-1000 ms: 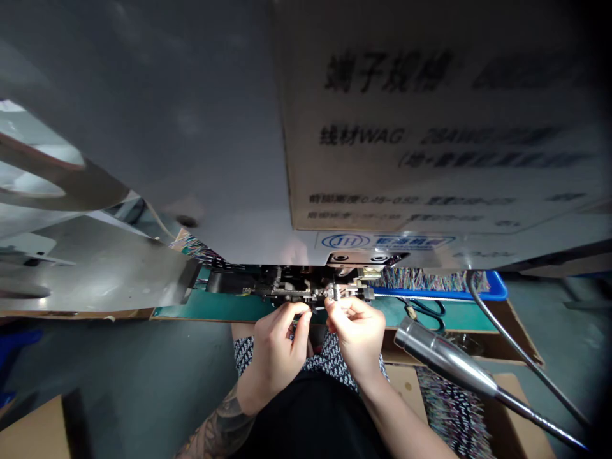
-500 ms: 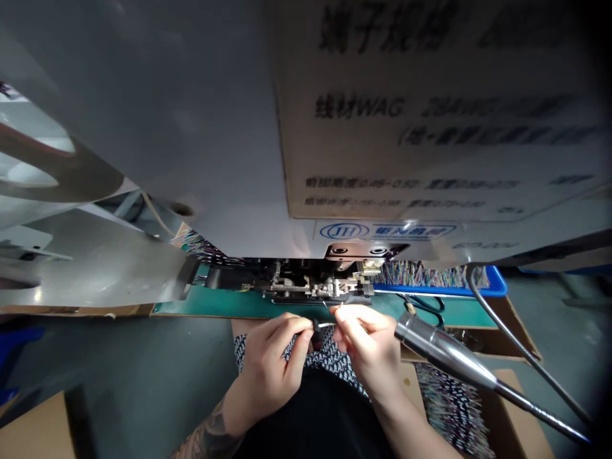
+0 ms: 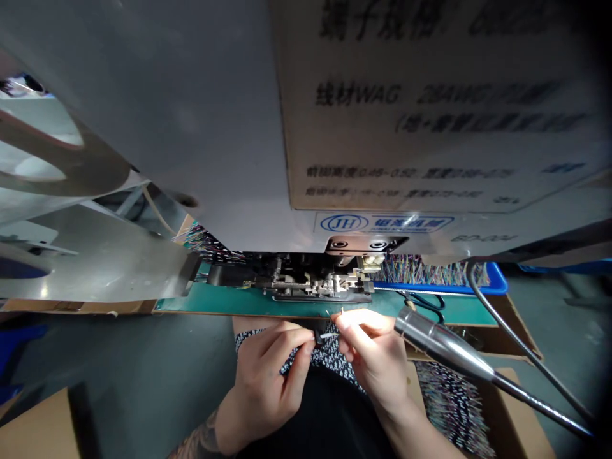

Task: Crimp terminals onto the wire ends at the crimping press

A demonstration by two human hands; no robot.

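Observation:
My left hand [image 3: 275, 363] is closed, thumb and forefinger pinched at a small black piece [image 3: 318, 336]. From that piece a short white wire or sleeve [image 3: 329, 335] points toward my right hand [image 3: 370, 347]. The right fingers are pinched on thin wires [image 3: 329, 313], whose fine tips stick up above the fingertips. Most of what both hands hold is hidden by the fingers. Just beyond the hands stands a crimping machine, its metal die area [image 3: 329, 285] above the green work surface [image 3: 229, 301].
A blue tray [image 3: 498, 280] of multicoloured wires lies behind right. The metal lamp [image 3: 440, 347] on a flexible neck reaches close to my right wrist. Black-handled scissors [image 3: 430, 303] lie on the surface. A box of wires [image 3: 454, 401] stands at lower right. The machine's housing [image 3: 205, 127] hangs overhead.
Both hands have drawn slightly back from the machine, still pinching. The white piece shows a little more clearly between them. The view has tilted slightly.

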